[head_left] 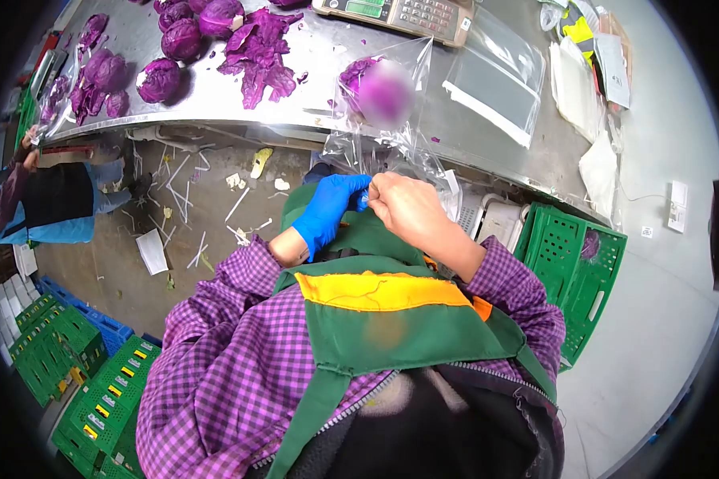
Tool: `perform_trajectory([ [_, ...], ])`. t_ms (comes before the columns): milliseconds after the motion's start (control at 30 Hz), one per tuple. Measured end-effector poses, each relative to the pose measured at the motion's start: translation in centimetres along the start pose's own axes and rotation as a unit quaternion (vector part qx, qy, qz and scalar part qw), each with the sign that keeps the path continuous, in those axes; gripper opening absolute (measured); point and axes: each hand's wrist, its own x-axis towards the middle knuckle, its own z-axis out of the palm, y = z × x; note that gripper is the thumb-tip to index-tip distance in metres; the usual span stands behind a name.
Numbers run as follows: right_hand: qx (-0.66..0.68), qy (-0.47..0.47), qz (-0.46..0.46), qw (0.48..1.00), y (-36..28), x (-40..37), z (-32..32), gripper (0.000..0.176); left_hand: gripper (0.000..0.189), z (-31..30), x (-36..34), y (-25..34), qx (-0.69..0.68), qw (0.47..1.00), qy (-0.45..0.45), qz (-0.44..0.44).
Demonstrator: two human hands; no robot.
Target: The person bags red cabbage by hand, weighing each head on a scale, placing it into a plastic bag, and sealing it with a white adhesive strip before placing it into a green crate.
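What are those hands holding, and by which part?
A clear plastic bag with a red cabbage inside. The blue-gloved left hand and the bare right hand both pinch its gathered open end, while the cabbage end rests on the steel table.

A clear, crinkled plastic bag (363,148) sits at the near edge of a steel table (208,97). Its neck is drawn down past that edge and gathered tight where a blue-gloved left hand (327,209) and a bare right hand (407,209) pinch it. Inside the bag, resting on the table top, is one round purple cabbage (383,94), with loose plastic corners standing up above it toward the table's far side.
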Motion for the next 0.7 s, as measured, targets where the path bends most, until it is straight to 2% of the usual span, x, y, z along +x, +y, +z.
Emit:
perform_trajectory([
  [67, -0.017, 0.013, -0.032, 0.999, 0.2, -0.3, 0.1, 0.011, 0.024, 0.1, -0.4, -0.3, 0.022, 1.0, -0.007, 0.009],
  [167, 0.056, -0.012, -0.026, 0.998, 0.2, -1.1, -1.9, 0.011, 0.024, 0.6, -0.5, -0.4, 0.018, 1.0, -0.005, 0.012],
  [233, 0.131, -0.12, -0.002, 0.984, 0.3, -2.9, -3.6, 0.01, 0.024, 0.9, -0.4, -0.6, -0.011, 1.0, 0.0, 0.003],
  [333, -0.009, -0.117, -0.062, 0.991, 2.6, -8.6, -5.3, 0.015, 0.025, -0.2, -0.8, -0.4, 0.012, 1.0, -0.023, -0.012],
  [367, -0.049, -0.184, -0.01, 0.982, 3.4, -11.3, -6.5, 0.016, 0.025, -0.7, -1.0, -0.4, 0.018, 0.998, -0.047, -0.048],
  [400, -0.104, -0.286, 0.047, 0.951, 3.4, -13.7, -7.6, 0.015, 0.031, -1.3, -1.0, -0.5, 0.023, 0.994, -0.072, -0.084],
  [433, -0.159, -0.384, 0.105, 0.904, 3.1, -16.0, -8.5, 0.013, 0.031, -2.0, -1.1, -1.0, 0.02, 0.994, -0.072, -0.081],
  [500, -0.142, -0.537, 0.116, 0.823, 3.7, -20.2, -9.1, 0.013, 0.052, -3.7, -0.6, -3.2, 0.049, 0.995, -0.071, 0.049],
  [533, -0.147, -0.539, 0.118, 0.821, 3.7, -19.4, -9.8, 0.013, 0.076, -5.2, 0.4, -3.6, 0.148, 0.983, -0.074, 0.081],
  [567, -0.137, -0.46, 0.085, 0.873, 3.9, -17.7, -10.7, 0.018, 0.076, -5.7, 1.2, -4.6, 0.142, 0.984, -0.073, 0.084],
  [600, -0.125, -0.378, 0.048, 0.916, 4.3, -15.6, -11.3, 0.025, 0.078, -5.3, 1.1, -3.9, 0.226, 0.95, 0.032, 0.212],
  [633, -0.198, -0.276, 0.087, 0.936, 5.3, -12.9, -10.9, 0.036, 0.08, -4.9, 1.0, -3.0, 0.303, 0.883, 0.138, 0.331],
  [667, -0.231, -0.106, 0.005, 0.967, 4.9, -9.0, -10.9, 0.047, 0.083, -4.5, 1.1, -2.0, 0.366, 0.842, 0.14, 0.371],
  [700, -0.228, -0.017, -0.056, 0.972, 4.2, -5.3, -10.7, 0.051, 0.083, -4.1, 1.8, -2.0, 0.363, 0.842, 0.145, 0.373],
])
